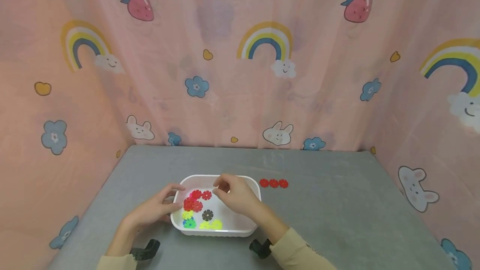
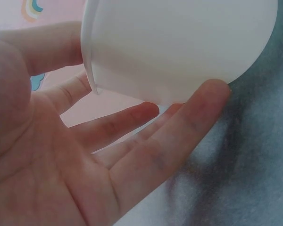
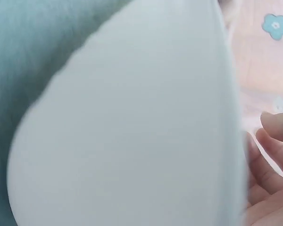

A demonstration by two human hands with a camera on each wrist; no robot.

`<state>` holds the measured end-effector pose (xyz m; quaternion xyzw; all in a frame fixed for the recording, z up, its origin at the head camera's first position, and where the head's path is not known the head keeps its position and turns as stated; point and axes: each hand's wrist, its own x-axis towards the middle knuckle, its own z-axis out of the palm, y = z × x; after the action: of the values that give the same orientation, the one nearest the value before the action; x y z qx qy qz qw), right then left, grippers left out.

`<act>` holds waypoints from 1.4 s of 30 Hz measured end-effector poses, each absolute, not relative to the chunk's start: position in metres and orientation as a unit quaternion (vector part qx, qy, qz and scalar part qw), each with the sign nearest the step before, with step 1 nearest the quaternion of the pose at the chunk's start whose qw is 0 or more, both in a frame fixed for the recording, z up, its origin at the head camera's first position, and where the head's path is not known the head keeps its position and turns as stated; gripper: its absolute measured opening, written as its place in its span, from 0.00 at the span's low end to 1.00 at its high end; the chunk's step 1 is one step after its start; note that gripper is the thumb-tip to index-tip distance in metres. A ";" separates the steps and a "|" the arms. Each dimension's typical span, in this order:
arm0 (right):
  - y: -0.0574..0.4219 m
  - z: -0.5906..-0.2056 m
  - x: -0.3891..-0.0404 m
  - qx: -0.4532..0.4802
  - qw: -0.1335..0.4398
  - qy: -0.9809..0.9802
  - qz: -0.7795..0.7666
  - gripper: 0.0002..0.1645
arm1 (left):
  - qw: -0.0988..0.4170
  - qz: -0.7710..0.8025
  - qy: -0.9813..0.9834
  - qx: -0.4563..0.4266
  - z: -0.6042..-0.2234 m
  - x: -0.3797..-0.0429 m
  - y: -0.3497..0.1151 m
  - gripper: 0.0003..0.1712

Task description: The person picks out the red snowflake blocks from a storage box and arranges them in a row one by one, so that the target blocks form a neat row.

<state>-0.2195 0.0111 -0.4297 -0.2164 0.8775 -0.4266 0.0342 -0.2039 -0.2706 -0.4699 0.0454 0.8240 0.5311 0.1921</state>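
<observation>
A white, oblong plastic tray with rounded corners (image 1: 234, 222) stands on a grey counter (image 1: 345, 203), and inside it lie small, flat plastic discs with notched edges. The left hand (image 1: 157, 208) holds the tray by its left end, fingers parted and only gently bent, some digits lapping over the rim while others lie against the outside of the wall, as the left wrist view shows. The right hand (image 1: 240, 195) is above the tray's interior, its fingers loosely bent and its thumb just apart from the forefinger; nothing shows between those two tips.

Red notched discs (image 1: 197, 206) gather in the left part of the tray, some overlapping, with a bright pink disc (image 1: 191, 196) partly covered among them. Nearer the front wall are yellow notched discs (image 1: 216, 224), a green disc (image 1: 191, 223) and a blue disc, largely hidden, beside it. A dark, brownish-grey disc (image 1: 208, 215) lies near the middle.

Outside the tray, just beyond its right end, three red discs (image 1: 273, 183) sit edge to edge in a straight row on the counter. Beige sleeves (image 1: 300, 251) cover the forearms, and black wrist-worn devices (image 1: 147, 251) show beside both wrists. Behind hangs a pink curtain (image 1: 225, 111) printed with rainbows, strawberries, flowers and rabbits.
</observation>
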 end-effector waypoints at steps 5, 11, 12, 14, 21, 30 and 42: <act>-0.006 -0.440 -0.221 -0.229 0.045 0.879 -0.416 0.09 | 0.190 0.532 0.824 0.045 -0.470 -0.203 -0.270 0.35; -0.022 -0.450 -0.222 -0.247 0.077 0.877 -0.404 0.10 | 0.193 0.532 0.823 0.051 -0.469 -0.203 -0.270 0.33; -0.024 -0.452 -0.222 -0.247 0.082 0.879 -0.399 0.11 | 0.194 0.532 0.822 0.052 -0.469 -0.203 -0.270 0.32; -0.031 -0.455 -0.222 -0.243 0.095 0.883 -0.390 0.11 | 0.196 0.535 0.820 0.055 -0.468 -0.203 -0.270 0.32; -0.046 -0.466 -0.225 -0.223 0.124 0.908 -0.332 0.12 | 0.203 0.542 0.813 0.059 -0.470 -0.207 -0.273 0.31; -0.051 -0.473 -0.230 -0.233 0.114 0.925 -0.278 0.14 | 0.201 0.537 0.818 0.053 -0.470 -0.207 -0.273 0.30; -0.054 -0.477 -0.232 -0.225 0.115 0.935 -0.249 0.13 | 0.201 0.539 0.816 0.056 -0.470 -0.207 -0.273 0.30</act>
<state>-0.2320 -0.0542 -0.4769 -0.2245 0.9351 -0.2487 0.1154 -0.2067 -0.2726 -0.4698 0.0558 0.8163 0.5385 0.2013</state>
